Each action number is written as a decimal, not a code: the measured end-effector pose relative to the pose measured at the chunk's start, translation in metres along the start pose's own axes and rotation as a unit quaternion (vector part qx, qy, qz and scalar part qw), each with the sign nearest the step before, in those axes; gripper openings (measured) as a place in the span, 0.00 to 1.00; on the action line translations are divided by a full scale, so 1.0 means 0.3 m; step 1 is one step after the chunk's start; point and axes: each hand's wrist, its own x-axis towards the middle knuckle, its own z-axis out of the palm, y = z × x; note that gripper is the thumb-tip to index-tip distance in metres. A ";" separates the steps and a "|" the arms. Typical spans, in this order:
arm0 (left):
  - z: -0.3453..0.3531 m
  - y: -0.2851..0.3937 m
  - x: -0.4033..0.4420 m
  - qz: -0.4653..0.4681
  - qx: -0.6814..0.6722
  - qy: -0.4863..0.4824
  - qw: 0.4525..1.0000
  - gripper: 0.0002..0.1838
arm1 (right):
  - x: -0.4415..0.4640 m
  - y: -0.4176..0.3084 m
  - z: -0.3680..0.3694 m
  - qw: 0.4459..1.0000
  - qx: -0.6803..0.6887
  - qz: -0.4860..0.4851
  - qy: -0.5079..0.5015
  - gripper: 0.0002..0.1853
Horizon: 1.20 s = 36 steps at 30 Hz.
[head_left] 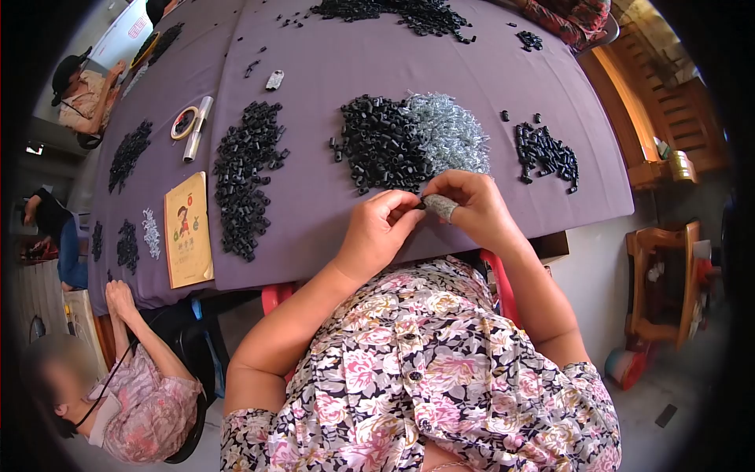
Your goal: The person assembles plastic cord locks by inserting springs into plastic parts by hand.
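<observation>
Near the front edge of the cloth-covered table, my left hand point(377, 230) pinches a small black piece point(421, 204) between thumb and fingertips. My right hand point(470, 206) meets it from the other side, fingers closed at the same piece; a pale wrap point(440, 206) covers one of its digits. Just beyond the hands lies a pile of black tubular pieces point(381, 145), touching a heap of clear, silvery pieces point(450, 134). A smaller group of black pieces point(546, 155) is on the right, and a long black pile point(248, 181) on the left.
A yellow booklet point(189, 230), a tape roll point(185, 123) and a clear tube point(198, 130) lie left on the purple tablecloth point(314, 71). A seated person point(149, 401) works at the lower left; others sit around the far sides. A wooden chair point(661, 283) stands right.
</observation>
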 end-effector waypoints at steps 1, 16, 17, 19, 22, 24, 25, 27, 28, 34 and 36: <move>0.000 0.008 0.000 0.001 0.003 0.002 1.000 0.07 | 0.002 0.004 -0.003 1.000 -0.014 -0.004 0.000 0.06; -0.002 -0.002 -0.014 0.030 0.012 0.007 0.999 0.06 | 0.009 0.013 -0.006 0.995 0.071 0.038 -0.056 0.07; -0.002 -0.012 -0.010 0.033 0.009 0.008 0.999 0.06 | 0.014 0.017 -0.009 0.995 0.078 0.039 -0.056 0.07; -0.001 -0.019 -0.008 0.013 -0.004 0.008 1.000 0.06 | 0.014 0.017 -0.018 0.994 0.093 0.036 -0.048 0.07; -0.002 -0.025 -0.007 -0.001 -0.019 0.004 1.000 0.06 | 0.008 0.001 -0.029 0.994 0.100 0.029 -0.042 0.08; -0.001 -0.022 -0.007 -0.007 -0.023 -0.001 1.000 0.07 | 0.002 0.001 -0.015 0.995 0.079 0.028 -0.047 0.07; -0.003 -0.020 -0.006 -0.011 -0.021 -0.001 1.000 0.07 | 0.002 -0.002 -0.007 0.996 0.068 0.027 -0.051 0.07; -0.006 -0.022 -0.005 -0.013 -0.022 0.001 1.000 0.07 | 0.000 -0.009 0.004 0.998 0.045 0.008 -0.033 0.07; -0.005 -0.025 -0.006 -0.010 -0.024 0.004 1.000 0.07 | 0.000 -0.006 0.006 0.999 0.035 -0.003 -0.031 0.07; -0.004 -0.012 -0.008 0.004 -0.008 -0.007 1.000 0.07 | -0.004 0.000 0.000 0.999 0.043 -0.015 -0.021 0.06; -0.005 -0.015 -0.010 0.004 -0.009 -0.007 1.000 0.07 | -0.001 0.000 0.000 0.999 0.040 -0.015 -0.026 0.06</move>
